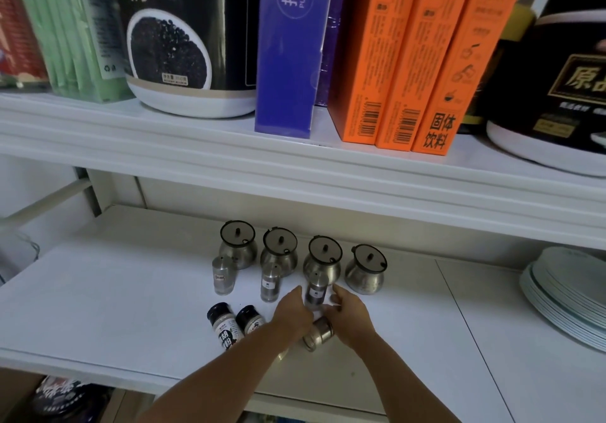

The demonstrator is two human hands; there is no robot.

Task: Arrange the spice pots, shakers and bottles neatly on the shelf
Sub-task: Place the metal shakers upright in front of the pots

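Four round steel spice pots with dark lids [279, 252] stand in a row at the back of the lower white shelf [114, 291]. In front of them stand three upright steel shakers: one at the left [223, 275], one in the middle [271, 281] and a blurred third [316, 289]. My left hand [292, 311] grips that third shaker from its left side. On the shaker's right is my right hand [349, 314], its fingers loosely bent beside it. Another steel shaker [318, 335] lies on its side between my wrists. Two black-capped spice bottles [221, 322] stand to the left.
A stack of white plates [564, 298] sits at the right end of the lower shelf. The upper shelf carries orange boxes [393, 61], a blue box [292, 55], black tubs and a green pack. Something small shows under my left forearm [282, 355]; I cannot identify it.
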